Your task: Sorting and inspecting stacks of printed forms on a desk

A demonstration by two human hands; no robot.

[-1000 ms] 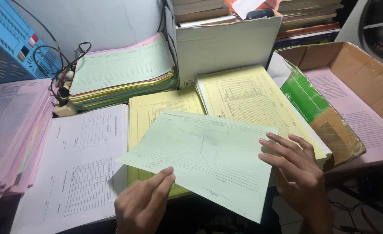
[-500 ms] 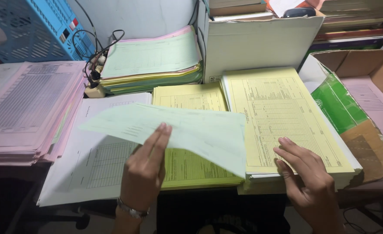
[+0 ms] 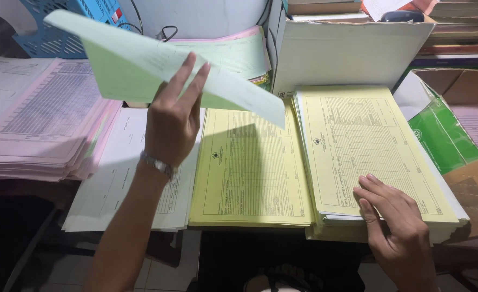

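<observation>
The right hand [image 3: 396, 219] lies flat, fingers spread and released, on the near corner of the right yellow stack [image 3: 369, 157]. Left of that stack sits a second yellow pile [image 3: 250, 167], then white sheets [image 3: 114, 184], then pink stacks [image 3: 39, 130]. The left hand [image 3: 171, 121] pinches a green sheet [image 3: 152, 62], lifted above the white sheets. Behind the right yellow stack stands a white box [image 3: 347, 51].

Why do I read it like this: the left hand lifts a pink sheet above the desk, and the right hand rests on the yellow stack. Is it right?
Not quite. In the head view the sheet in the left hand is pale green, not pink. The right hand does rest on the yellow stack.
</observation>
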